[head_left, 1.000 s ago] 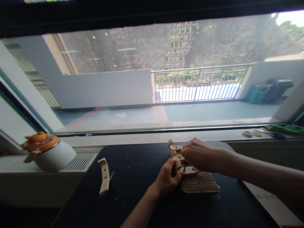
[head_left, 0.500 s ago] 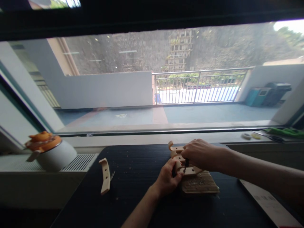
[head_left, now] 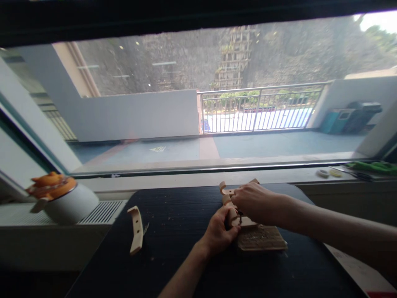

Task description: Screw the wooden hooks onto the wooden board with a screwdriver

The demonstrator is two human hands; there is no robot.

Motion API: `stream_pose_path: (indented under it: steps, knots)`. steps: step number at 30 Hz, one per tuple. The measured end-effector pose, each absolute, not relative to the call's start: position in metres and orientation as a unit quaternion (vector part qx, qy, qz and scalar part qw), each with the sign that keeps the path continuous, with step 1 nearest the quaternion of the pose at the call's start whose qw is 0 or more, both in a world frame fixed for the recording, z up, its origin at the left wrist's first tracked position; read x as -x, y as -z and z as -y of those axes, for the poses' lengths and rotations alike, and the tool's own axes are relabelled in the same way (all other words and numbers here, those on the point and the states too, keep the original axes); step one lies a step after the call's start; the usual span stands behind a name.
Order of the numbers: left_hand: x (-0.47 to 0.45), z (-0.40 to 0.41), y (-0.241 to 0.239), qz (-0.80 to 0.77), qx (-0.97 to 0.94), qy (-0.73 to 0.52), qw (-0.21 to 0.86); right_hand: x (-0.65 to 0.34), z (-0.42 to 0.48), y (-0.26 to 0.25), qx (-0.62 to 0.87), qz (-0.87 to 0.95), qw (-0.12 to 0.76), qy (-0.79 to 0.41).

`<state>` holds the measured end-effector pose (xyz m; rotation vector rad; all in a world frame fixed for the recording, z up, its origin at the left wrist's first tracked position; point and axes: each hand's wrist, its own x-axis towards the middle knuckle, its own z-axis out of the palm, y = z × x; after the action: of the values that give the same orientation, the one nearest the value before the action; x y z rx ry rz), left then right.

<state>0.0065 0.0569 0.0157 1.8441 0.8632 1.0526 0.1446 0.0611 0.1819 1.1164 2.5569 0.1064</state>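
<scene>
My left hand [head_left: 218,227] is closed on the rounded left end of the nearest curved wooden piece [head_left: 248,222]. My right hand [head_left: 252,203] is just above it, fingers wrapped around a dark, slim tool like a small screwdriver. The tool's shaft [head_left: 240,217] points down at that piece near my left fingertips; its handle is mostly hidden. Behind, another curved wooden piece [head_left: 228,191] with holes lies partly under my right hand. A flat brown wooden block [head_left: 263,239] with small shiny bits on top sits in front of the pieces.
A loose curved wooden piece [head_left: 136,231] with two holes lies on the left of the black table [head_left: 173,265]. A white pot with an orange top [head_left: 72,203] stands left of it. Tape rolls [head_left: 322,173] and green-handled tools [head_left: 369,167] lie on the windowsill.
My right hand has shifted slightly left and turned over the tool, hiding more of its handle. My left hand keeps its hold. The whole view has tilted a little.
</scene>
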Motion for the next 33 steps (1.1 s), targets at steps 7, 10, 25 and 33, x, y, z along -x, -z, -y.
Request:
stream_pose_path:
  steps: [7, 10, 25, 33]
  knots:
    - [-0.008, -0.059, -0.015, -0.342, -0.735, -0.419, 0.409, -0.147, -0.054, -0.191, -0.423, -0.88, 0.21, -0.049]
    - [-0.008, -0.058, -0.015, -0.332, -0.73, -0.428, 0.417, -0.145, -0.051, -0.197, -0.443, -0.87, 0.21, -0.054]
    - [-0.012, -0.055, 0.0, -0.314, -0.72, -0.457, 0.417, -0.152, -0.058, -0.184, -0.384, -0.904, 0.185, -0.03]
    - [-0.012, -0.057, -0.006, -0.321, -0.718, -0.449, 0.423, -0.152, -0.053, -0.189, -0.425, -0.886, 0.181, -0.035]
